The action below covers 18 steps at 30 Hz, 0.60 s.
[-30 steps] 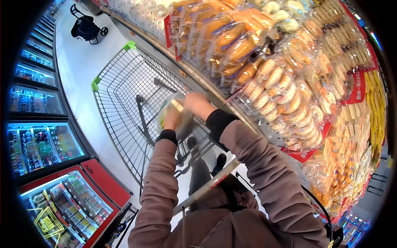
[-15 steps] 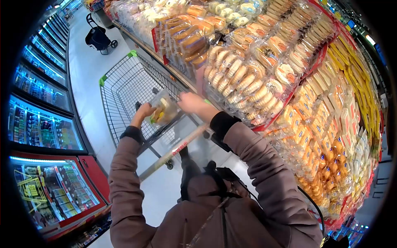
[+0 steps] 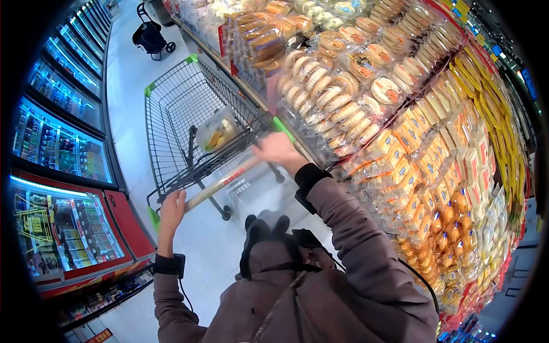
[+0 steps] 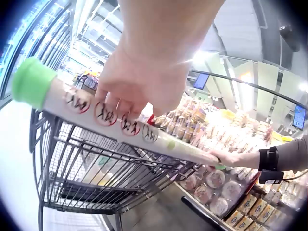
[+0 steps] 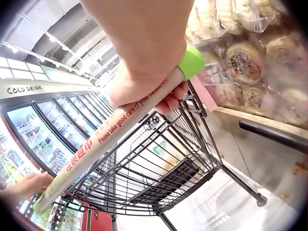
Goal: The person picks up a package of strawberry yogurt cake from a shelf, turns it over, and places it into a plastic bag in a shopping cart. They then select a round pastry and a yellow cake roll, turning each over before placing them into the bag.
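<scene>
My right hand (image 3: 278, 148) grips the shopping cart's pale handle (image 3: 229, 176) near its right end. In the right wrist view, fingertips (image 5: 173, 100) show curled under the handle, beside its green end cap (image 5: 191, 62). At the other end of the handle is my left hand (image 3: 172, 208), its loosely bent fingers (image 4: 126, 104) against the bar beside printed warning circles. A clear plastic bag (image 3: 217, 130) with yellowish and pale contents lies inside the wire cart (image 3: 171, 114), away from both hands.
A sloping display of packaged baked goods (image 3: 337, 97) runs along the right, close to the cart. Lit drink coolers (image 3: 60, 143) line the left, with a red chest cooler (image 3: 128, 223) nearby. A dark wheeled trolley (image 3: 150, 39) stands farther up the aisle.
Both hands had the bag over the cart; now it lies inside, let go. My hands have drawn back and parted to the handle, the left moving down-left.
</scene>
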Tool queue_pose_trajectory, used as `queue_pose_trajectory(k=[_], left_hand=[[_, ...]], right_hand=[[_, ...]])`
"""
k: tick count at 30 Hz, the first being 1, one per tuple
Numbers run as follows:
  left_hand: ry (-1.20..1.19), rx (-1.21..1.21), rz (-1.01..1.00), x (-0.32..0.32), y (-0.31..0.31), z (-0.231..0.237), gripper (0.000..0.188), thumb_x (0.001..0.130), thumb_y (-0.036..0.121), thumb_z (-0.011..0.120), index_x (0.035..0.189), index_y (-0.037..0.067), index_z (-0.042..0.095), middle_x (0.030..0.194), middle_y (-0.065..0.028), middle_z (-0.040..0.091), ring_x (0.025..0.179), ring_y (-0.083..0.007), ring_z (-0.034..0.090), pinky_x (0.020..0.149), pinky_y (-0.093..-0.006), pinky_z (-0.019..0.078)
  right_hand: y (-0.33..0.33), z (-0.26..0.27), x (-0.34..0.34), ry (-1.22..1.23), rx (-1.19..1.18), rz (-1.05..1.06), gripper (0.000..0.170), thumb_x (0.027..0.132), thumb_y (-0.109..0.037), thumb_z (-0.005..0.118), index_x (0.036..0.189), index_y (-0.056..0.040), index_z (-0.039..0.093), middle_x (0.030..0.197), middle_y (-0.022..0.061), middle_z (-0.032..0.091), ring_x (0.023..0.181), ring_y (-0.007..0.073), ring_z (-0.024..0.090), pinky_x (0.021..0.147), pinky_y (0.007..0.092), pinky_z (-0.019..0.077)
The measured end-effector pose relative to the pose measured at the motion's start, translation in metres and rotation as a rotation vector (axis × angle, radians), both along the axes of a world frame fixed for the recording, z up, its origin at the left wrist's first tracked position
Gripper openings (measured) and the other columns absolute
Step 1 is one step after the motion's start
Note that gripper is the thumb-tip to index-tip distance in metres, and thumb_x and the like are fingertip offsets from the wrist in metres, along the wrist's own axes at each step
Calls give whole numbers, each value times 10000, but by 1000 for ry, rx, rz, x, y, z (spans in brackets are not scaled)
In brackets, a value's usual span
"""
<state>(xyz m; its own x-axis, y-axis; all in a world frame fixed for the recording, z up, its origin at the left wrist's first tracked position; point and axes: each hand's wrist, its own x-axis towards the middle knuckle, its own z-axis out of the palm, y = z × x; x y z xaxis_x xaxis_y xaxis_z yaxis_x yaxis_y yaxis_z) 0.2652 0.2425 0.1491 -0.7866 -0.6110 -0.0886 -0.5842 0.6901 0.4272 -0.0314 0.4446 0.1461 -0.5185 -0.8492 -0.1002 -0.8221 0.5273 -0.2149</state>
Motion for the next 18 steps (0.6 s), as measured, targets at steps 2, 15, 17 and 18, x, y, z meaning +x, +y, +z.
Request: queue_pose_trajectory(k=[2,15,17,18], left_hand=[[2,-41,17,15,2,-14,375,894,321,375,862,6,575,928,-195,586,867,-354,553,741,-431,423],[-94,-377,119,24,22,-29,489,891,307,320,644,15,626,580,-205,568,541,-368,558,530,-466,422],[-80,-401,94,30,25,-30,493,891,302,322,633,7,622,577,-206,566,536,-366,559,523,-461,422],[-78,-412,90,35,26,-31,494,890,299,324,628,3,620,575,-207,566,534,-365,559,519,-458,422]], right_hand=[[1,-3,0,25,3,35,517,781,-469,393,659,-42,658,669,151,627,668,299,614,644,388,469],[7,-8,26,129,-53,23,418,780,-364,399,606,-78,649,623,112,619,611,293,604,562,407,452],[13,-8,32,124,-86,16,409,774,-359,411,594,-78,645,606,116,611,595,299,598,559,407,452],[15,-11,36,119,-102,22,404,770,-357,416,588,-78,644,598,118,607,587,301,595,558,406,452]])
